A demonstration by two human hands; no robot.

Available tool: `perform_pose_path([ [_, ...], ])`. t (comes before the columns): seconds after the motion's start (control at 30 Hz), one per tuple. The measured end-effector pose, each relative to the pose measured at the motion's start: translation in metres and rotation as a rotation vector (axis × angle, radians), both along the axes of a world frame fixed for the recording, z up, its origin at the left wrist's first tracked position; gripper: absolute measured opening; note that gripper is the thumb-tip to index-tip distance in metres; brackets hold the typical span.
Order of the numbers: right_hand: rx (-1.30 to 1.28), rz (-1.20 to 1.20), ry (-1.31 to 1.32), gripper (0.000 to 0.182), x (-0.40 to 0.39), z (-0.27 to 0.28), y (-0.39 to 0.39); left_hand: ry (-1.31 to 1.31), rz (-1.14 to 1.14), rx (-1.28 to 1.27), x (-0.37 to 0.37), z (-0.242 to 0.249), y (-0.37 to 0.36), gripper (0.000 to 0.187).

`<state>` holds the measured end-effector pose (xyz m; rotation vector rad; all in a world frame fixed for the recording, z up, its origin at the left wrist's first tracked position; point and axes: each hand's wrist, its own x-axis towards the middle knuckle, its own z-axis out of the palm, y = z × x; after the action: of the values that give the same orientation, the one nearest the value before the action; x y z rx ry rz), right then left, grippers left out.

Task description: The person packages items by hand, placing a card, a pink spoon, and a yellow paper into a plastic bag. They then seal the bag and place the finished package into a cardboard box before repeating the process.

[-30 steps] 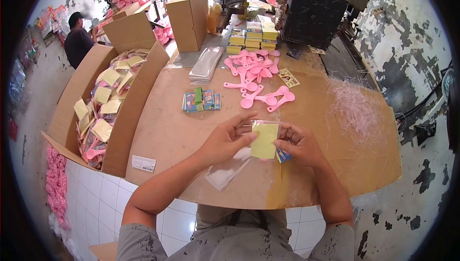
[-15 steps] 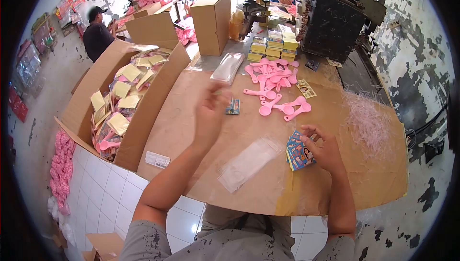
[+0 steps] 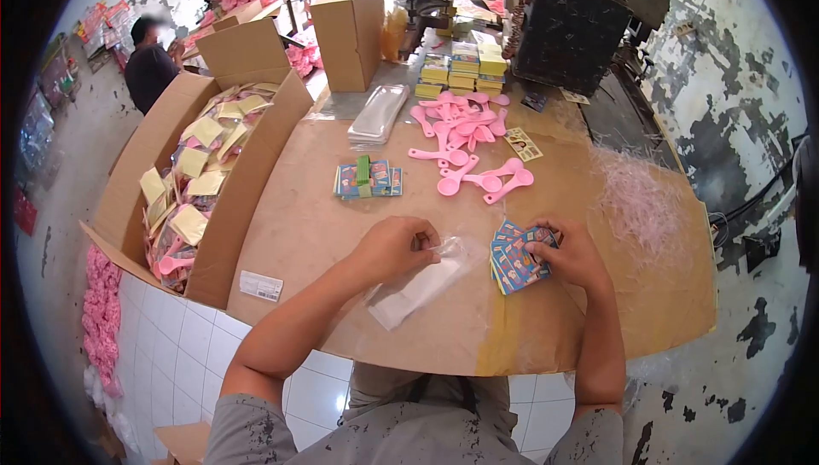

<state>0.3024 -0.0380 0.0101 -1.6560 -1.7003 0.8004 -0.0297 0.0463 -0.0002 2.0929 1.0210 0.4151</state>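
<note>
My left hand [image 3: 394,247] is closed in a pinch at the upper end of a clear plastic bag [image 3: 408,293], one of a thin pile lying flat on the cardboard-covered table [image 3: 299,235]. My right hand [image 3: 570,253] grips a fanned stack of blue printed cards [image 3: 517,262], thumb on top, just right of the bags. Beyond my left hand lies a bundle of similar cards [image 3: 348,182] with a green band around it. Pink measuring spoons [image 3: 465,128] lie in a loose heap farther back.
At left stands an open carton [image 3: 209,273] full of packed bags. More clear bags [image 3: 378,115] and stacked cards [image 3: 461,72] sit at the back, near a black metal box [image 3: 572,30]. Shredded plastic [image 3: 644,200] covers the right side. Another person [image 3: 149,64] is at far left.
My left hand has come down and nearer, from beside the banded cards to the flat plastic bags. The banded bundle now shows fully. My right hand keeps its cards; the view has shifted slightly.
</note>
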Motion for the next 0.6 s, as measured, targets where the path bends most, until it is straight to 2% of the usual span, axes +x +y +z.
perform_pose_path([
  [0.03, 0.018, -0.012, 0.042, 0.034, 0.002, -0.005, 0.001, -0.005, 0.004, -0.011, 0.001, 0.001, -0.001, 0.027],
  [0.1, 0.286, 0.016, -0.124, 0.032, 0.006, -0.010, 0.003, -0.012, 0.019, -0.030, 0.002, 0.002, -0.001, 0.022],
  [0.17, 0.293, 0.033, -0.150, 0.029, 0.007, -0.008, 0.003, -0.106, 0.006, -0.041, 0.001, 0.002, -0.001, 0.023],
  [0.23, 0.041, 0.033, -0.040, 0.027, 0.006, 0.008, -0.001, -0.195, -0.006, -0.075, 0.000, -0.002, 0.001, 0.024],
  [0.33, 0.015, 0.017, 0.361, 0.026, -0.012, 0.011, -0.005, -0.324, -0.011, -0.200, -0.001, -0.007, 0.004, 0.027],
  [0.4, -0.014, 0.037, 0.511, 0.026, -0.024, 0.014, -0.008, -0.414, -0.002, -0.339, 0.001, -0.004, 0.001, 0.030],
  [0.53, 0.078, 0.034, 0.646, 0.024, -0.043, -0.002, -0.008, -0.224, 0.032, -0.351, 0.004, -0.004, 0.002, 0.026],
  [0.6, 0.203, 0.039, 0.343, 0.020, -0.049, -0.010, -0.008, -0.188, -0.028, -0.300, 0.004, 0.004, -0.001, 0.024],
])
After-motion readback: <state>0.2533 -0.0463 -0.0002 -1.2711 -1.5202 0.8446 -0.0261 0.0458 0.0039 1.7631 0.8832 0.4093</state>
